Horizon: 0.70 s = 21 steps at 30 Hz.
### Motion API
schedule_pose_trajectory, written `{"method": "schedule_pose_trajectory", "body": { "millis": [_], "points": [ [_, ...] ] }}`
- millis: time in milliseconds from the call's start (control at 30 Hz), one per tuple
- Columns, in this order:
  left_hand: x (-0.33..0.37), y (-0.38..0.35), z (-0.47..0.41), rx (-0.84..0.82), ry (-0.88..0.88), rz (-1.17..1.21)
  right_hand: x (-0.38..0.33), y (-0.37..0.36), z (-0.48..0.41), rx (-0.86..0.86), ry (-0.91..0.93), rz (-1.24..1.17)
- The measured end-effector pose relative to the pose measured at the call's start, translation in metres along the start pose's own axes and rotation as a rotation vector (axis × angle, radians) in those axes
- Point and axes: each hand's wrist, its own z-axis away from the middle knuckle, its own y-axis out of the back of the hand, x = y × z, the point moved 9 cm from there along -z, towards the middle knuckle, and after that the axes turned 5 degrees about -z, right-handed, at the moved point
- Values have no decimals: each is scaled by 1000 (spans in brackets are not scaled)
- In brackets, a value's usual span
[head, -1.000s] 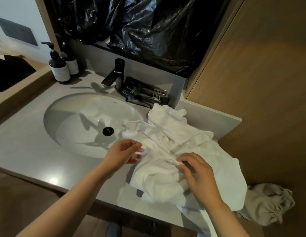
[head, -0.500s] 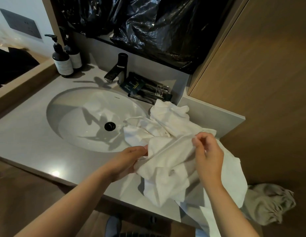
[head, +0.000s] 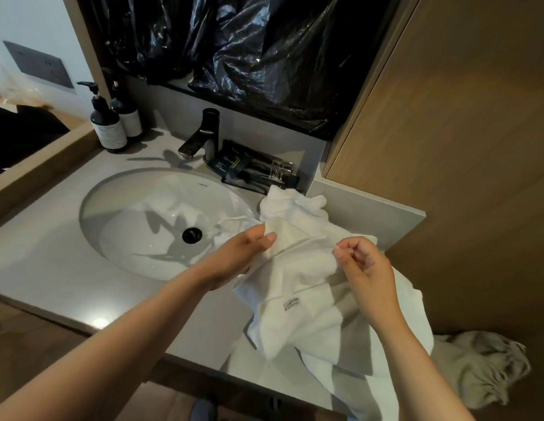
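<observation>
The white sink [head: 137,226] was round and had a black drain [head: 192,234] in the middle. A thin bit of the white towel [head: 310,314] hung over the sink's right rim and dipped inside. Behind the sink, next to the dark tap [head: 201,138], sat a small black tray [head: 234,182]. In it lay dark packets [head: 226,164] and little tubes [head: 277,171], side by side. Two dark pump bottles [head: 108,126] stood together in the far left corner of the grey counter [head: 36,268]. Their glass was too dark to show how full they were.

Most of the towel lay in a bunchy heap on the counter, just right of the sink. Its lower part hung down over the front edge. A small label [head: 291,303] showed on one fold.

The left hand [head: 237,259] reached in from the left and held a fold of the towel, with the thumb on top and the fingers tucked under. The right hand [head: 365,268] was raised a little, palm turned toward the person, fingers curled in. It seemed to pinch the towel's edge between thumb and first finger, though the cloth hid part of the grip. The towel stretched between the two hands.

A shiny black plastic bag [head: 264,56] hung above the tap. A crumpled grey cloth [head: 483,369] lay on the floor by the wooden wall [head: 462,147].
</observation>
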Motion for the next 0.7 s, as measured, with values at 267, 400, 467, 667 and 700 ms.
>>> {"method": "schedule_pose_trajectory", "body": {
  "millis": [267,400,467,667,700],
  "points": [
    [44,-4,-44,-33,29,-99,15,21,-41,175,-110,-14],
    [9,18,-38,41,61,-207,37,2,-24,119,-150,34],
    [-11,31,-26,110,78,-104,32,0,-13,169,-109,120],
    [-79,49,17,248,186,126,-10,-59,23,-244,147,309],
    [-86,46,22,250,194,161,-6,-72,27,-334,111,321]
  ]
}}
